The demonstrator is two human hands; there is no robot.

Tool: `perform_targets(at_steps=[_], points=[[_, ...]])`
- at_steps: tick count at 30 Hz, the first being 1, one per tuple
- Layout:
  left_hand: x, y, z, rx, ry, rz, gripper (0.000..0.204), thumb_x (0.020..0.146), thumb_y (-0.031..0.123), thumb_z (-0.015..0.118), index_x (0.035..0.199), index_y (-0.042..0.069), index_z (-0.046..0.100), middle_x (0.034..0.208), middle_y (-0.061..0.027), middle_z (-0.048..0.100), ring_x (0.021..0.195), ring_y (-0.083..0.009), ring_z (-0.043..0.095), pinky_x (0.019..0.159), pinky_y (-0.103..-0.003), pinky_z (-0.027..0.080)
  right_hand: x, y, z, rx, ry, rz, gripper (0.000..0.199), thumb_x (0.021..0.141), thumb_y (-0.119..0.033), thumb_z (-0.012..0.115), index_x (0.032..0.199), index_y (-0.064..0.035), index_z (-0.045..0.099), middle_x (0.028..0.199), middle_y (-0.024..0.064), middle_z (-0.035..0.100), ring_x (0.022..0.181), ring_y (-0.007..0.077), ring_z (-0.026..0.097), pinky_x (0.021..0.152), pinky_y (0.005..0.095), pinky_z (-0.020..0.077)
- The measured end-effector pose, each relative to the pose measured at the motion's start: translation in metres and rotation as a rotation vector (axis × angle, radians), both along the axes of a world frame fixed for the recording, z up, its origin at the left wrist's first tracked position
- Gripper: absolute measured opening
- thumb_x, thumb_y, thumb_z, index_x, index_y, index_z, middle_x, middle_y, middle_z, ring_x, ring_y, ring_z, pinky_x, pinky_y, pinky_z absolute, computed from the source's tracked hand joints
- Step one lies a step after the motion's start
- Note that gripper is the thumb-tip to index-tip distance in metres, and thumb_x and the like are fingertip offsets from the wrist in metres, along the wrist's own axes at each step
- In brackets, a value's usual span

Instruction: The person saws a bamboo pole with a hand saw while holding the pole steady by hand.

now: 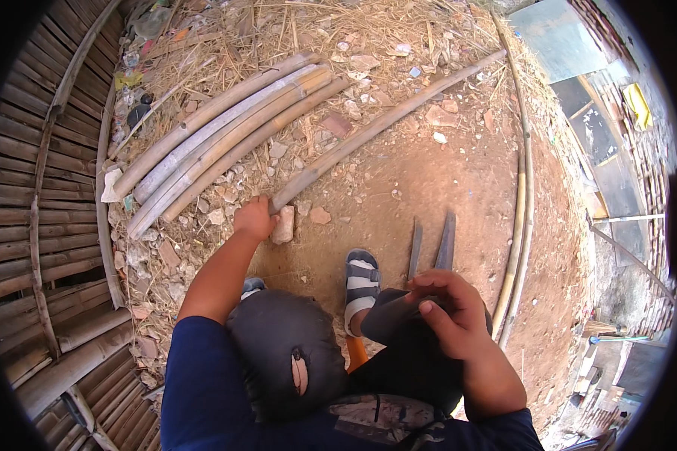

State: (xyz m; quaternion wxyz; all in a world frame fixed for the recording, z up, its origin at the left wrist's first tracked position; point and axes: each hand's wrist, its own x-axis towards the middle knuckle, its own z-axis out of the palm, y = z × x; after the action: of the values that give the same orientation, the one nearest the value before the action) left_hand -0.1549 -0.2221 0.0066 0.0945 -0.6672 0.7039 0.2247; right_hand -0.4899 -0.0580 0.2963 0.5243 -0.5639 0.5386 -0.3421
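My left hand (256,219) is closed around the near end of a long bamboo pole (376,127), which slants away over the dirt to the far right. Beside that hand lies a reddish brick piece (283,225). My right hand (456,312) is over my right knee, thumb and fingers apart, and nothing shows held in it. Just beyond its fingertips, a narrow dark blade (416,246) and a wider dark blade (445,242) point away from me; their near ends are hidden behind my hand and knee.
Several cut bamboo lengths (226,124) lie side by side at the far left on straw and rubble. A slatted bamboo wall (11,195) runs along the left. Two long thin poles (520,195) stretch along the right. Farther right are sheet panels (553,37) and a yellow object (637,105).
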Motion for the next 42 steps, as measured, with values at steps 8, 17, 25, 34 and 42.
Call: perform_targets(at_steps=[8,17,25,34,42], points=[[0.034,0.033,0.01,0.029,-0.03,0.088,0.048,0.093,0.038,0.072,0.127,0.009,0.056,0.126,-0.0138,0.066,0.117,-0.0314,0.066,0.096,-0.05,0.05,-0.001,0.0,-0.004,-0.003,-0.057,0.011,0.031,0.096,0.001,0.062,0.127,0.0006,0.06,0.118,0.012,0.066,0.104,0.0212,0.069,0.091,0.0336,0.0537],[0.189,0.215,0.02,0.043,-0.242,0.39,0.049,0.086,0.024,0.079,0.127,0.014,0.056,0.128,-0.0098,0.065,0.122,-0.0282,0.062,0.108,-0.049,0.04,0.005,0.004,-0.002,0.018,-0.052,0.039,0.033,0.096,0.001,0.06,0.13,0.0023,0.058,0.118,0.0128,0.065,0.106,0.0221,0.067,0.094,0.0341,0.052],[0.243,0.316,-0.02,-0.032,-0.297,0.587,0.065,0.086,0.026,0.077,0.143,0.016,0.046,0.146,-0.0106,0.054,0.145,-0.031,0.043,0.119,-0.052,0.031,0.02,0.004,0.0,0.012,-0.053,0.063,0.034,0.098,0.0,0.059,0.132,0.0019,0.056,0.12,0.0125,0.064,0.106,0.0205,0.066,0.094,0.033,0.0507],[0.18,0.263,-0.015,-0.064,-0.077,0.445,0.073,0.084,0.036,0.079,0.145,0.015,0.046,0.147,-0.0089,0.052,0.146,-0.0315,0.04,0.119,-0.057,0.03,0.032,-0.001,0.003,0.032,0.004,0.033,0.034,0.099,-0.003,0.059,0.132,0.0022,0.056,0.119,0.0132,0.063,0.106,0.0196,0.066,0.091,0.0321,0.0513],[0.18,0.248,-0.008,0.08,-0.071,0.508,0.062,0.085,0.032,0.079,0.139,0.017,0.052,0.136,-0.0078,0.061,0.136,-0.0301,0.052,0.118,-0.059,0.03,0.036,-0.003,0.001,0.014,0.021,0.006,0.034,0.099,-0.003,0.06,0.132,0.0025,0.056,0.119,0.0135,0.063,0.105,0.0182,0.066,0.095,0.0321,0.0501]])
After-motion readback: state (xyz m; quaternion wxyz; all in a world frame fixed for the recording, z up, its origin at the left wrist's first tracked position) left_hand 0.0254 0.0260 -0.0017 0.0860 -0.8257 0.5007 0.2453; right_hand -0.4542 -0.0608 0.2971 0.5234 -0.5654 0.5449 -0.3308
